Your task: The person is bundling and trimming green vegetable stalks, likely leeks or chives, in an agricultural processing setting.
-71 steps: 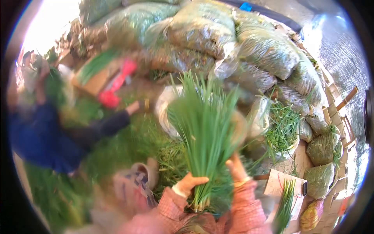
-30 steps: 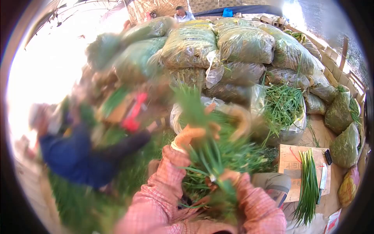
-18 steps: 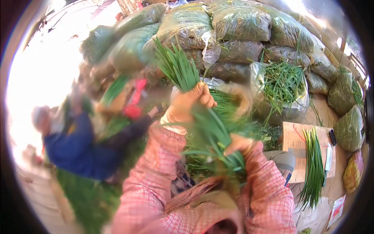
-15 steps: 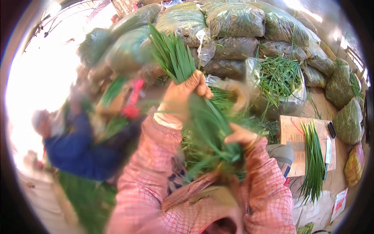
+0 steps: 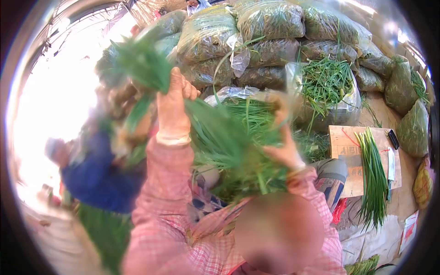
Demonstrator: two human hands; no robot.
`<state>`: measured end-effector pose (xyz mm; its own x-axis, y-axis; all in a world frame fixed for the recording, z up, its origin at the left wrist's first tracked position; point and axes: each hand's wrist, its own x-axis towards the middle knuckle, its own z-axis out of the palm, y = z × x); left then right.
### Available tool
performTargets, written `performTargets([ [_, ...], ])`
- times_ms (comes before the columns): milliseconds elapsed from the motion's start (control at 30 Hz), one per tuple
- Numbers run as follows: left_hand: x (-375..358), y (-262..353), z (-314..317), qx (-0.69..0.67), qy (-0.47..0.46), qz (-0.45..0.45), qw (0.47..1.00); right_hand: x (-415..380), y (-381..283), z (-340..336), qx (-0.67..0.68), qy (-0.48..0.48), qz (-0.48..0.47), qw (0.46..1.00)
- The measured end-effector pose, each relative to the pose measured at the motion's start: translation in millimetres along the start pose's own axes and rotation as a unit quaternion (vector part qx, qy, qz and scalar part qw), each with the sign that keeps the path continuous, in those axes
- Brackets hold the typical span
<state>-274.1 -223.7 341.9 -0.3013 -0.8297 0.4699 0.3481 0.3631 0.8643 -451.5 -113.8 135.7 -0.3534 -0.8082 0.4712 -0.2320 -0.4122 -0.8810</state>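
Observation:
My left hand (image 5: pixel 174 105) is raised and closed around a bunch of garlic chives (image 5: pixel 215 130). The leaf tops stick out past the fist to the upper left, and the other end hangs toward my lap, blurred by motion. To the right of the bunch, my right hand (image 5: pixel 288 145) has its thumb and fingers spread, with nothing visible between them. Loose chives (image 5: pixel 250 112) lie in an open plastic bag beyond my hands, partly hidden by the bunch.
At right, a neat chive bundle (image 5: pixel 373 176) lies across a board (image 5: pixel 346 158) beside a knife (image 5: pixel 391 167) and a small black object (image 5: pixel 393 139). Stuffed plastic bags (image 5: pixel 270 23) are stacked behind, near an open bag of greens (image 5: pixel 326 85). A person in blue (image 5: pixel 98 174) sits at left.
My left hand has moved left with the chive bunch. My right hand has come away from the bunch's lower part, and its fingers have spread.

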Motion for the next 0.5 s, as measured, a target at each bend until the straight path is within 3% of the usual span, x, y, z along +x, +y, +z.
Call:
performTargets([
  [33,-2,0,-1,0.002,0.000,-0.001,1.000,14,-28,21,0.001,-0.005,0.006,1.000],
  [100,-3,-11,-12,-0.013,-0.022,-0.013,1.000,37,-43,61,0.173,-0.051,0.087,0.980],
  [133,-5,-16,-18,-0.021,-0.031,-0.021,0.999,47,-21,86,0.158,-0.036,0.067,0.985],
  [167,-10,-16,-24,-0.021,0.001,-0.044,0.999,50,-5,111,0.179,-0.023,0.137,0.974],
  [233,-25,-7,-35,-0.022,0.071,-0.092,0.993,43,6,136,-0.018,0.066,0.106,0.992],
  [300,-35,-4,-63,-0.082,0.093,-0.070,0.990,30,6,130,-0.324,0.072,-0.014,0.943],
  [367,-46,0,-92,-0.142,0.131,-0.050,0.980,7,57,113,-0.353,0.030,-0.008,0.935],
  [400,-49,0,-117,-0.151,0.120,-0.042,0.980,-9,95,99,-0.389,-0.020,0.044,0.920],
  [433,-54,-2,-139,-0.159,0.110,-0.032,0.981,-29,128,84,-0.386,0.004,0.043,0.922],
  [500,-70,-11,-155,-0.116,0.163,-0.046,0.979,-47,178,60,-0.474,-0.038,0.142,0.868],
])
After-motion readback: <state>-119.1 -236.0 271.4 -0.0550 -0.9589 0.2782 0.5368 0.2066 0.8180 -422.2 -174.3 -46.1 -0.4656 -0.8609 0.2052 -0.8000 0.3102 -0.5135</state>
